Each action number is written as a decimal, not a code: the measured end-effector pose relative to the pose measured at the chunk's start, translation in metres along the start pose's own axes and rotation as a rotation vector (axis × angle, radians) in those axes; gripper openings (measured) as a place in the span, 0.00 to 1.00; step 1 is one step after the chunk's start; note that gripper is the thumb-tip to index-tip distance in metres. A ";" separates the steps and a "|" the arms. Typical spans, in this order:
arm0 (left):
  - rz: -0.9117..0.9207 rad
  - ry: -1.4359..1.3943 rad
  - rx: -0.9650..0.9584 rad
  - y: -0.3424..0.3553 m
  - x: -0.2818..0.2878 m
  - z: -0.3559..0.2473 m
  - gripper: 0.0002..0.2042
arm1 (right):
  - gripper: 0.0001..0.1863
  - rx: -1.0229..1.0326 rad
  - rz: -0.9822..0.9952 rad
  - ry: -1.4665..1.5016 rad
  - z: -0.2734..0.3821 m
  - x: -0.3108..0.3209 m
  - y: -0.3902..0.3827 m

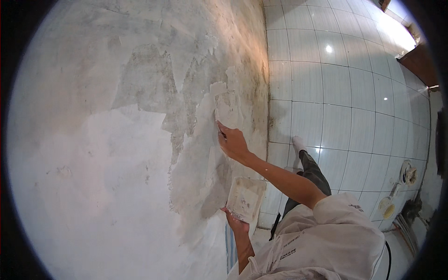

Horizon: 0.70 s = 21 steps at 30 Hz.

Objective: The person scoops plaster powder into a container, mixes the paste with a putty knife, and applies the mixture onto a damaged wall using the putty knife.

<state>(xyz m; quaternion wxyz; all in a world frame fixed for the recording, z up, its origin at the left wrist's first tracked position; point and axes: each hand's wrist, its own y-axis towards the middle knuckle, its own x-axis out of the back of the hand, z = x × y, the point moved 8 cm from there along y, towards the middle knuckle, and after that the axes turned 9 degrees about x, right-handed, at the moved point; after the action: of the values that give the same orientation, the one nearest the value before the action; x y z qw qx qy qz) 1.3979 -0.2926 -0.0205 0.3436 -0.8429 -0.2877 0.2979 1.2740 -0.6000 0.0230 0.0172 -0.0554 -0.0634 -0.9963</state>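
Note:
A patchy wall coated in pale filler stands on my left. My right hand reaches up to it, fingers closed around a putty knife. The knife is seen nearly edge-on and largely covered by my fingers; its thin blade lies against a light strip of fresh putty. Lower down, my left hand grips the bottom edge of a shallow, off-white rectangular tray. Smears and small lumps of putty show inside the tray, which is held beside the wall.
Glossy pale tiles cover the floor to the right, where my foot rests. Near the right edge lie a round container with yellowish contents and another messy container. A brown board stands at upper right.

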 end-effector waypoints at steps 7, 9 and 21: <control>-0.042 0.022 -0.028 0.004 -0.007 -0.009 0.36 | 0.17 -0.122 -0.258 0.282 -0.108 0.069 0.005; -0.003 -0.036 0.013 0.004 -0.009 -0.011 0.36 | 0.21 -0.107 -0.288 0.270 -0.120 0.067 0.015; -0.046 0.063 0.025 0.025 -0.030 -0.012 0.34 | 0.29 -0.060 -0.228 0.327 -0.196 0.006 -0.007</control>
<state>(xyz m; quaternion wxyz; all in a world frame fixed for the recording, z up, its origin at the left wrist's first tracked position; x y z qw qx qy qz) 1.3940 -0.3330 -0.0226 0.3697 -0.8407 -0.2924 0.2665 1.2462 -0.6188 -0.1705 -0.0873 0.1140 -0.0357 -0.9890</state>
